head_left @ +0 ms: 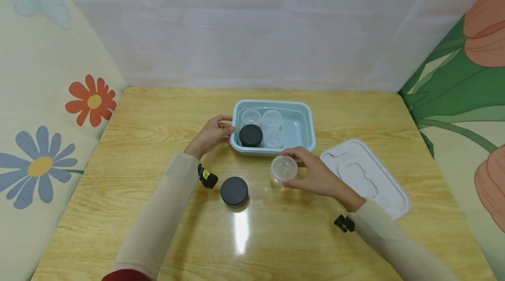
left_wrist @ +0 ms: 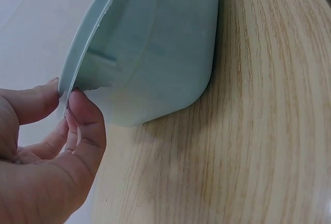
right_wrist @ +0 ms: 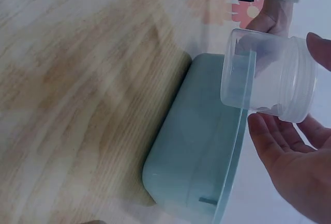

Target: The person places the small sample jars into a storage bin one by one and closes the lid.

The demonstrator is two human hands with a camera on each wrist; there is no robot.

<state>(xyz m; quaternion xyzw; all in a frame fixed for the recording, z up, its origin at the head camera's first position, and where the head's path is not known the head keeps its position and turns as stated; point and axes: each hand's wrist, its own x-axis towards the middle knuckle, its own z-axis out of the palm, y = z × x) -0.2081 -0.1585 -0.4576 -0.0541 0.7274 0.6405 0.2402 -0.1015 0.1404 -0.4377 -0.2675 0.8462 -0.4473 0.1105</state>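
My left hand (head_left: pixel 212 134) pinches the left rim of a light blue plastic bin (head_left: pixel 301 129), thumb on one side of the rim and fingertips on the other in the left wrist view. In my right hand (head_left: pixel 315 173) is a clear plastic jar (right_wrist: pixel 264 71), upright and gripped near its ribbed rim, just in front of the bin's near edge. Inside the bin, several clear jars (head_left: pixel 272 119) and one round black-topped jar (head_left: pixel 250 135) fill the left part. The bin's right part shows its bare floor.
Another round black-topped jar (head_left: pixel 234 191) stands on the wooden table (head_left: pixel 118 176) between the forearms. A white lid (head_left: pixel 371 180) with a raised outline lies right of the bin, partly under the right forearm. A white cloth backdrop (head_left: pixel 236 44) hangs behind the table.
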